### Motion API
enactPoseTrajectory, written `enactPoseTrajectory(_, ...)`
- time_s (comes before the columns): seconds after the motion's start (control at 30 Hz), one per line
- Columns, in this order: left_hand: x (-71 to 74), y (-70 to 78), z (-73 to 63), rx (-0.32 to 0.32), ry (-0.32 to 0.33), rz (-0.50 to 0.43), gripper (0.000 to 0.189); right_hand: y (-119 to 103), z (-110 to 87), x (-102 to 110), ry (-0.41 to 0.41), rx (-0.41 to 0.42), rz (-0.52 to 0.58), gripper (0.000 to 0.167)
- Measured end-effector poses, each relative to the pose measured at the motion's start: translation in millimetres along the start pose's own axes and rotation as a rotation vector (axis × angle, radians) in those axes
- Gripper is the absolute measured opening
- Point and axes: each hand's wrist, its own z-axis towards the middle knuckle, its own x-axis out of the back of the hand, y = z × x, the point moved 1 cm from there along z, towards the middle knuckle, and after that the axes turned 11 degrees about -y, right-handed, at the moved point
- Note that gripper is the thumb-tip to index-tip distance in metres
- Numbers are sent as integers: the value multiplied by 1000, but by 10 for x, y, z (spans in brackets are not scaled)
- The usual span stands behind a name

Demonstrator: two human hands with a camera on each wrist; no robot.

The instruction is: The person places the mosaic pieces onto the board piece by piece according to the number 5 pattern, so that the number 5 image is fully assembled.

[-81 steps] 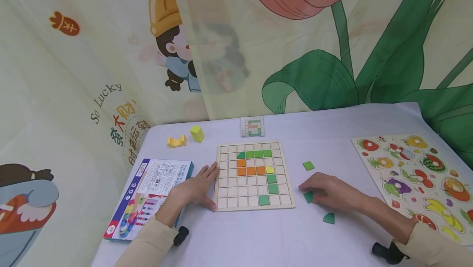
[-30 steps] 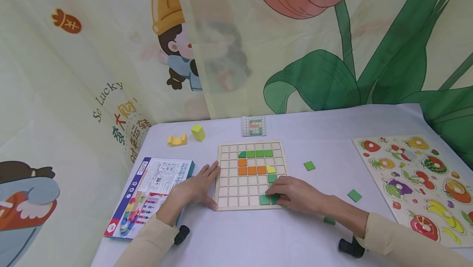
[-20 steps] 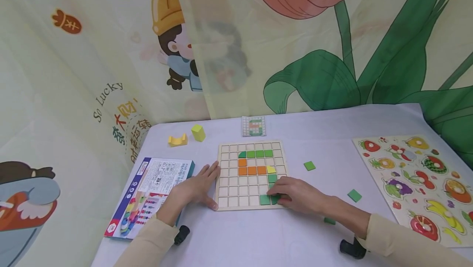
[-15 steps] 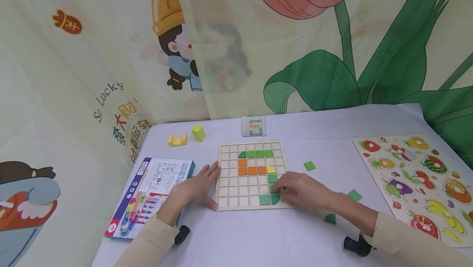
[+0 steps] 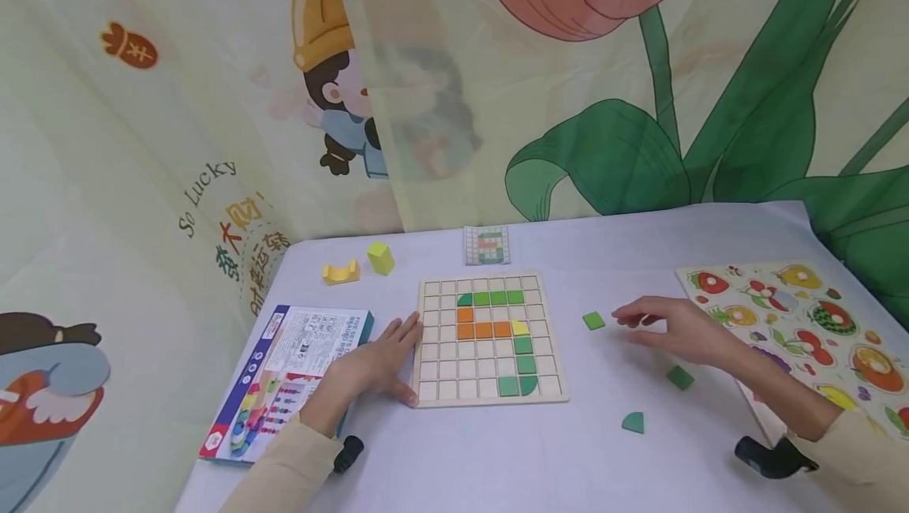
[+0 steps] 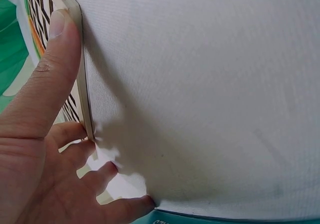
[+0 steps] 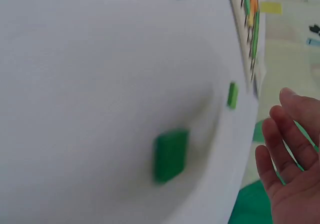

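Note:
My left hand (image 5: 375,359) rests at the left edge of the wooden grid board (image 5: 440,368), fingers spread. In the left wrist view its thumb (image 6: 59,59) lies on the board's corner. On the board sit green, orange and yellow tiles, among them a rounded green tile (image 5: 529,384) at the lower right. My right hand (image 5: 678,330) hovers right of the board with fingers relaxed and holding nothing. Just left of its fingertips lies a light green square tile (image 5: 593,320). A darker green square tile (image 5: 680,377) and a quarter-round green tile (image 5: 634,422) lie nearer me.
A small pattern card (image 5: 486,245) lies behind the board. Yellow arch block (image 5: 341,271) and yellow-green block (image 5: 380,258) stand at the back left. A boxed toy set (image 5: 284,379) lies left, partly under my left forearm. A fruit puzzle board (image 5: 817,323) is at right.
My right hand brought the rounded green tile to the board's lower right cell and let it go. It then moved right, toward the light green tile. My left hand stays put.

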Motion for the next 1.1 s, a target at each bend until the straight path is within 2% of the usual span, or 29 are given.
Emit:
enactPoseTrajectory(0.17, 27, 10, -27, 3, -3, 7, 111, 286, -318, 19, -8, -112, 12, 40)
enactPoseTrajectory(0.27, 24, 9, -27, 6, -10, -2, 111, 403, -472, -14, -19, -196, 19, 42)
enactPoseTrajectory(0.37, 21, 6, -21, 9, -10, -4, 111, 461, -569, -61, -19, -231, 15, 44)
enactPoseTrajectory(0.6, 9, -7, 3, -1, -6, -2, 111, 422, -639, -167, -16, -233, 36, 49)
enactPoseTrajectory(0.87, 0, -5, 15, 0, -8, -1, 112, 339, -629, -273, 62, -191, -24, 48)
enactPoseTrajectory(1.1, 6, -2, -1, 2, -11, -2, 112, 325, -611, -306, 72, -191, -37, 47)
